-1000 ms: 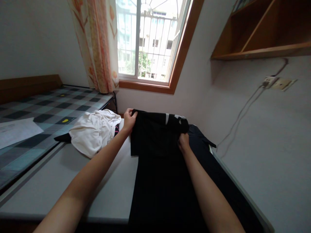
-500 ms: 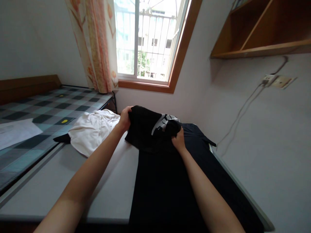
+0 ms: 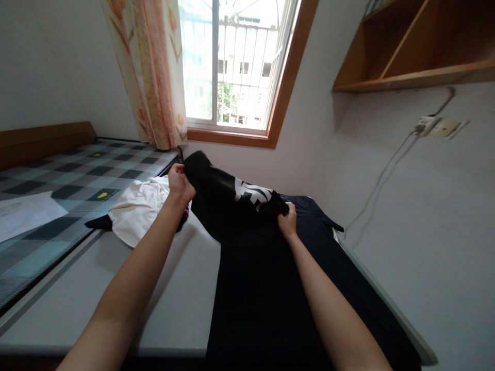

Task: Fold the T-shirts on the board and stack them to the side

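My left hand [image 3: 181, 184] and right hand [image 3: 287, 220] grip the black garment [image 3: 232, 211], left higher. Looks like a straightening step; next move calls for levelling both grips.

From your head, your one camera looks forward and down, close above the pale tabletop [image 3: 181, 304], with your left hand [image 3: 181, 184] and right hand [image 3: 288, 221] mid-frame and the window [image 3: 237, 67] farther off, ahead.
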A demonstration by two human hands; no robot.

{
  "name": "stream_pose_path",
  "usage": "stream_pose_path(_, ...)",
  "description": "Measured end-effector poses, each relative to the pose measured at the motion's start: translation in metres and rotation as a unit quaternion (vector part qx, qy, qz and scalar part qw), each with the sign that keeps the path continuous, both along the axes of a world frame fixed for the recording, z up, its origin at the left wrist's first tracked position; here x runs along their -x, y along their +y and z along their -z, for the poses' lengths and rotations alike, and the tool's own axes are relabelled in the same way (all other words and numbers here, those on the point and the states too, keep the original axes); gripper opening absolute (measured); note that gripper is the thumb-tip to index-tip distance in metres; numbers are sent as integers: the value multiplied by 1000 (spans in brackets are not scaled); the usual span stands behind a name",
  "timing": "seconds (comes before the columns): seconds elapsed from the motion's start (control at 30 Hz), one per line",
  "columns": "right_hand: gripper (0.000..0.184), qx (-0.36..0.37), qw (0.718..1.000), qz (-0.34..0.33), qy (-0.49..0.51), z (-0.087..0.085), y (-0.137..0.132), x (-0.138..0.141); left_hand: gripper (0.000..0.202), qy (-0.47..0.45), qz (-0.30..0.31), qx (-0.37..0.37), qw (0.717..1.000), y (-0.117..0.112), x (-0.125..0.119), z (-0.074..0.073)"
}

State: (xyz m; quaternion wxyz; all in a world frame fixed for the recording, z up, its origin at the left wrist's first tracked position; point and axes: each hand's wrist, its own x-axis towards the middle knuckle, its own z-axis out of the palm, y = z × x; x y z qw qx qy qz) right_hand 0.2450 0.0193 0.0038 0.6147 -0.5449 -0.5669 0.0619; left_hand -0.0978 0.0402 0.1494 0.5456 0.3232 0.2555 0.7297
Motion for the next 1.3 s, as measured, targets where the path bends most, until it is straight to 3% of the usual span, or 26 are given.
stream_pose_path(0.07,22,-11,1000,4,24,0,-2,0,14,92,-23,31,995,3,-2,6)
stream_pose_path(0.13,32,-27,999,9,20,-2,-6,2,13,234,-91,39,967,4,-4,13)
stream_pose_path(0.2,41,-49,998,-2,-32,-6,-12,9,5,378,-176,-1,909,1,-9,19)
stream_pose_path(0.27,50,-67,990,-38,-119,-12,-19,19,17,487,-200,-64,848,-4,-16,23)
stream_pose_path(0.33,60,-68,971,-87,-210,-18,-27,33,27,557,-119,-123,813,-11,-26,25)
stream_pose_path(0.4,65,-58,948,-128,-284,-22,-33,48,39,592,30,-181,785,-20,-37,29)
stream_pose_path(0.47,67,-51,929,-153,-332,-22,-36,60,61,601,158,-227,750,-28,-49,34)
stream_pose_path(0.5,68,-53,923,-162,-344,-21,-37,65,73,605,194,-236,736,-31,-54,38)
stream_pose_path(0.57,69,-64,919,-178,-347,-17,-36,70,94,622,214,-226,719,-36,-63,47)
stream_pose_path(0.63,68,-75,922,-185,-332,-13,-34,70,101,656,189,-206,701,-37,-68,54)
stream_pose_path(0.7,66,-71,932,-177,-310,-11,-32,68,88,701,146,-203,668,-36,-70,58)
stream_pose_path(0.8,65,-54,954,-125,-266,-11,-31,64,44,744,81,-212,629,-33,-68,55)
stream_pose_path(0.9,66,-51,970,-61,-230,-13,-28,57,24,732,10,-201,651,-29,-63,47)
stream_pose_path(1.0,70,-33,978,-27,-206,-11,-24,48,26,661,-75,-175,725,-21,-58,39)
stream_pose_path(1.07,76,9,980,-38,-197,-8,-20,42,27,592,-114,-157,782,-13,-52,35)
stream_pose_path(1.13,74,75,973,-64,-211,-4,-18,37,29,542,-133,-124,821,-5,-44,33)
stream_pose_path(1.2,55,128,961,-85,-232,0,-16,34,32,539,-140,-75,827,0,-34,32)
stream_pose_path(1.23,44,140,958,-91,-235,1,-16,33,33,559,-136,-52,816,1,-28,32)
stream_pose_path(1.3,32,132,960,-104,-226,2,-15,33,42,631,-113,-16,767,0,-17,33)
